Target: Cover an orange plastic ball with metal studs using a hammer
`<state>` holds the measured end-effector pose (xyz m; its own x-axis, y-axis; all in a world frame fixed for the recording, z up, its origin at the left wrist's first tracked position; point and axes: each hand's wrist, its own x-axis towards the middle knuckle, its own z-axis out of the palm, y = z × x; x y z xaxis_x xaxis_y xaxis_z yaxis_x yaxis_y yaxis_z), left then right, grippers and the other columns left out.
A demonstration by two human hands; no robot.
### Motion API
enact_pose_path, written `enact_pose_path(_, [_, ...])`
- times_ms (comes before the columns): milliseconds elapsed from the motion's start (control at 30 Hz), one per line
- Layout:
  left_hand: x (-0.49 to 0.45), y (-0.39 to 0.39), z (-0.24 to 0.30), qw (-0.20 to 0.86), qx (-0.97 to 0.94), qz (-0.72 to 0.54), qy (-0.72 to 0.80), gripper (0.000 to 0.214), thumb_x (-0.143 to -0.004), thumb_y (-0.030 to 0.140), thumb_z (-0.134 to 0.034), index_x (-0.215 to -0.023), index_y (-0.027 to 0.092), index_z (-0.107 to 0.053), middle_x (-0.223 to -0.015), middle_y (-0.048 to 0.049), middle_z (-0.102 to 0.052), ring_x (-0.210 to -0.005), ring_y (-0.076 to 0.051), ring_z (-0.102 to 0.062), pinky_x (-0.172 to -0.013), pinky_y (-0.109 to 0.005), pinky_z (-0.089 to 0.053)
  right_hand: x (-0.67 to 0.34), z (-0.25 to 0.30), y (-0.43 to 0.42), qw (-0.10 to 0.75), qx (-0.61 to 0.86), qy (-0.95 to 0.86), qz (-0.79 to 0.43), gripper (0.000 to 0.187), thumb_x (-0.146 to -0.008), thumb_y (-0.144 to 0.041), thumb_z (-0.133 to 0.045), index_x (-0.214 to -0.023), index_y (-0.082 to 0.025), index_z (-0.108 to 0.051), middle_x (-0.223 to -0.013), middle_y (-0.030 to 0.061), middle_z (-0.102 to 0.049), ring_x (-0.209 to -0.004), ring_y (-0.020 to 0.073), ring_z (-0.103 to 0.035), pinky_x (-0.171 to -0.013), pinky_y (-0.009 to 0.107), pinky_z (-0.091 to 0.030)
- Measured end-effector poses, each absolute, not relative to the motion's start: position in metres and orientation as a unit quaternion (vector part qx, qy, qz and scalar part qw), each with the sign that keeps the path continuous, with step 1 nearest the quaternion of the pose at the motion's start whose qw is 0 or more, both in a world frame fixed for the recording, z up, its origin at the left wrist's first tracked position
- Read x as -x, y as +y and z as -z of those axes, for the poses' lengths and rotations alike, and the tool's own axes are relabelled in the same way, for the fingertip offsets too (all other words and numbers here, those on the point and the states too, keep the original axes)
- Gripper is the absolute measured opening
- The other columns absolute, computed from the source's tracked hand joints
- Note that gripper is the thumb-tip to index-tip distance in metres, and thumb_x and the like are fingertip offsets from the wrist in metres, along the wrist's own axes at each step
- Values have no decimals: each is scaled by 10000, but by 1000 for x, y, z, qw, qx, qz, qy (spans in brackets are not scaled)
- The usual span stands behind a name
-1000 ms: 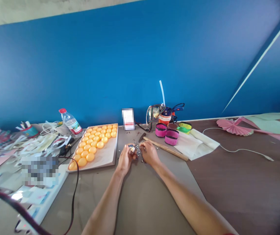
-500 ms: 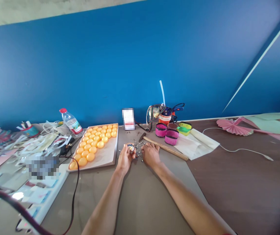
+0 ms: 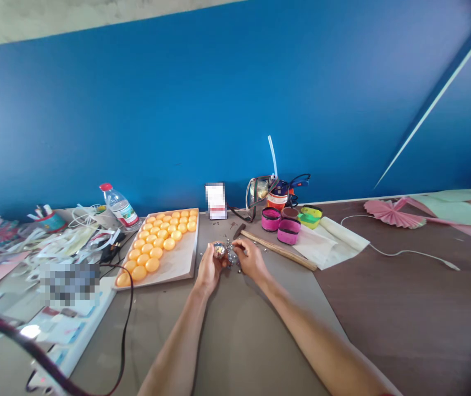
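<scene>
A shiny round object [image 3: 220,251] is held in the left hand [image 3: 209,265], wrapped by the curled fingers and thumb, above the grey mat [image 3: 239,324] and just to the right of the tray. The right hand [image 3: 250,259] is held close beside it, with thumb and fingers drawn towards each other near the object; whether anything is pinched between those fingertips cannot be told. Small metallic pieces [image 3: 232,260] are scattered on the mat between and around the two hands (too tiny for their shape to be made out).

Behind the right hand, a hammer [image 3: 278,250] is laid slantwise, its head turned towards the pieces and the end of its wooden handle rested by the white paper [image 3: 321,247]. Two magenta bands [image 3: 288,231] are stood beyond the handle, with a yellow-green band [image 3: 310,216] placed near them.

To the left, a shallow tray [image 3: 176,267] is partly filled with orange balls [image 3: 169,243], its near right part left bare. A clear bottle with a red cap [image 3: 122,208] is seen tilted behind the tray's left side.
</scene>
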<state>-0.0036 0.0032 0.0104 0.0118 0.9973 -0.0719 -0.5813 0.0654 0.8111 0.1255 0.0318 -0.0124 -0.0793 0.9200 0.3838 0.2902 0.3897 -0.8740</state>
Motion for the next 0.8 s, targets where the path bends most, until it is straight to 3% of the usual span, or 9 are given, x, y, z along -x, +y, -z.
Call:
enact_pose_path(133, [4,3,-9,639,-301,-617,348,389,-750,516,-566,-832,136,-572,-627,-7,-545,-513,-102,-464,-496,-231,-351,-121,17,36,528,434,-591,-429,149,-736,-269,-516,-818,-204,-622,-799,13,-639,-769,163,-562,-740,287,-417])
enact_pose_path(300, [4,4,-5,635,-309,-619,343,376,-755,507,-566,-846,142,-585,-648,-8,-557,-542,-114,-485,-492,-235,-354,-120,9,34,547,411,-537,-494,98,-684,-296,-587,-693,-199,-583,-613,-27,-548,-580,118,-477,-575,244,-383])
enact_pose_path(467, [4,6,-3,624,-341,-617,337,377,-767,518,-545,-814,148,-598,-661,-28,-588,-567,-137,-510,-499,-248,-361,-117,0,28,532,306,-455,-646,193,-652,-339,-654,-752,-189,-584,-545,-44,-519,-516,105,-469,-539,253,-403])
enact_pose_path(667, [3,5,-1,613,-337,-624,348,338,-770,491,-556,-824,161,-602,-678,-21,-593,-564,-132,-506,-509,-249,-370,-115,2,29,554,279,-417,-664,238,-612,-338,-717,-666,-186,-542,-511,-69,-465,-461,64,-407,-477,210,-358])
enact_pose_path(800, [2,4,-2,615,-359,-612,344,354,-782,500,-533,-819,154,-595,-678,-40,-598,-603,-157,-533,-521,-258,-373,-116,1,29,526,262,-427,-687,224,-636,-356,-695,-694,-185,-563,-502,-55,-496,-474,90,-453,-513,247,-410])
